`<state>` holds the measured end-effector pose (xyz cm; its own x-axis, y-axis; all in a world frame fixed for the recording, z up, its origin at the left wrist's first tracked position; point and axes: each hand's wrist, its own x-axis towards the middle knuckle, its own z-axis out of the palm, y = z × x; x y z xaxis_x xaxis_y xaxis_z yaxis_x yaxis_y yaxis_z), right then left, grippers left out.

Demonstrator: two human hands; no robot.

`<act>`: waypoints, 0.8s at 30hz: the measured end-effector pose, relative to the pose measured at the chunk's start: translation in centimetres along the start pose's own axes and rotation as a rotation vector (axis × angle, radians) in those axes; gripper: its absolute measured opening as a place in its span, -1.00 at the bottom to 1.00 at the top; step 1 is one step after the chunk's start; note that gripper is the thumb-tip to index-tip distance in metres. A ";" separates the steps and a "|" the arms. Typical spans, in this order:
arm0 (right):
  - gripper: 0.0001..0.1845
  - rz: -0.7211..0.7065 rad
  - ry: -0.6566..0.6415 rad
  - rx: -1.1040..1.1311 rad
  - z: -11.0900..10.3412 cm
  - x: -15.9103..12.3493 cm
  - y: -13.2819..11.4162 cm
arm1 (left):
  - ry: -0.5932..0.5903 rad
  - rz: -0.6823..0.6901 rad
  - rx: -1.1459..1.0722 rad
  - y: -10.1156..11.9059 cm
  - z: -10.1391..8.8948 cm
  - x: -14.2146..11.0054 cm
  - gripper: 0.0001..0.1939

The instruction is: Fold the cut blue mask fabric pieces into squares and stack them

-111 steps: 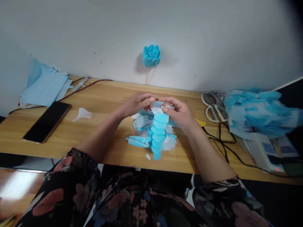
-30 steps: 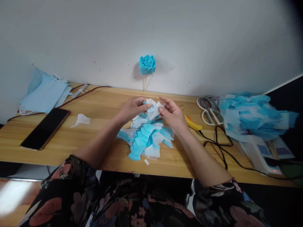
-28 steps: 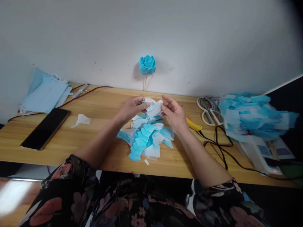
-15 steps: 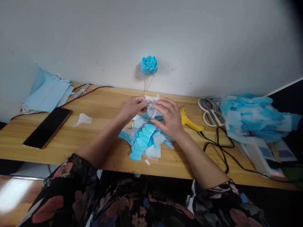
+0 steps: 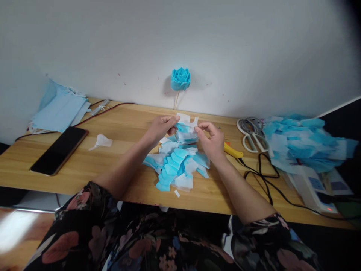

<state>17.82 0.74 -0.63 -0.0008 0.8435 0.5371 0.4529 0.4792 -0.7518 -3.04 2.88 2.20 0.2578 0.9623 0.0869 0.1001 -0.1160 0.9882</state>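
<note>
right now your left hand (image 5: 165, 126) pinches a thin white and blue piece of cloth (image 5: 184, 128) by its left edge, thumb over forefinger, and your right hand (image 5: 211, 139) has the right edge nipped between thumb and fingertips. the cloth is spread between your two hands, above the far end of a loose pile of scraps (image 5: 201, 160) on the counter (image 5: 126, 124). on the near left part of that pile lies a pleated blue strip (image 5: 172, 165), slanting toward you, and a tiny white bit (image 5: 177, 193) sits just beside its near end.

straight ahead of you, a blue flower (image 5: 181, 79) on a thin stick (image 5: 176, 99) stands upright at the wall (image 5: 113, 45). to the right of your right hand you have a yellow tool (image 5: 233, 150), then white-handled scissors (image 5: 255, 141), and farther right a big heap of blue and white scraps (image 5: 307, 143). over on your left are a white scrap (image 5: 103, 140), a dark phone (image 5: 59, 150) and, at the far left, stacked masks (image 5: 59, 111).
</note>
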 end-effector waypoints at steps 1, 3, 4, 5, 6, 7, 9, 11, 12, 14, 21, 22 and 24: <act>-0.84 0.014 0.007 0.016 0.0 0.2 0.1 | 0.001 0.000 -0.006 0.0 0.0 0.0 -0.40; -0.83 0.025 0.001 0.060 -0.1 0.7 0.2 | 0.015 -0.003 -0.017 -0.2 -0.1 0.1 -0.41; -0.82 0.031 -0.014 0.098 -0.2 1.0 0.3 | 0.021 -0.005 -0.024 -0.3 -0.1 0.2 -0.41; -0.81 0.043 -0.031 0.146 -0.1 1.4 0.4 | 0.025 -0.005 -0.033 -0.5 -0.1 0.3 -0.42; -0.81 0.060 -0.045 0.199 -0.1 1.8 0.4 | 0.024 0.000 -0.042 -0.7 -0.1 0.4 -0.42; -0.80 0.081 -0.053 0.251 0.0 2.2 0.4 | 0.023 0.010 -0.051 -1.0 -0.2 0.5 -0.42; -0.80 0.127 -0.048 0.342 0.2 2.9 0.4 | 0.056 0.057 -0.062 -1.5 -0.2 0.8 -0.40; -0.81 0.168 -0.045 0.413 0.3 3.5 0.2 | 0.183 0.125 -0.062 -1.9 -0.4 1.1 -0.44; -0.81 0.183 -0.054 0.438 0.4 3.7 0.0 | 0.260 0.155 -0.066 -2.0 -0.5 1.3 -0.48; -0.82 0.198 -0.077 0.450 0.6 4.0 -0.6 | 0.345 0.198 -0.097 -2.1 -0.6 1.5 -0.51; -0.71 0.192 -0.170 0.412 1.3 4.0 -2.1 | 0.098 0.199 -0.240 -1.5 -0.6 1.3 -0.36; -0.70 0.198 -0.168 0.418 1.4 3.9 -2.0 | 0.055 0.170 -0.252 -1.5 -0.5 1.2 -0.41; -0.69 0.217 -0.152 0.426 1.7 3.7 -1.7 | -0.034 0.090 -0.275 -1.6 -0.3 1.1 -0.48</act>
<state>15.54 3.49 2.00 -0.0913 0.9454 0.3129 0.0525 0.3183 -0.9465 -3.25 4.16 0.74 0.2866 0.9417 0.1761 -0.1882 -0.1248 0.9742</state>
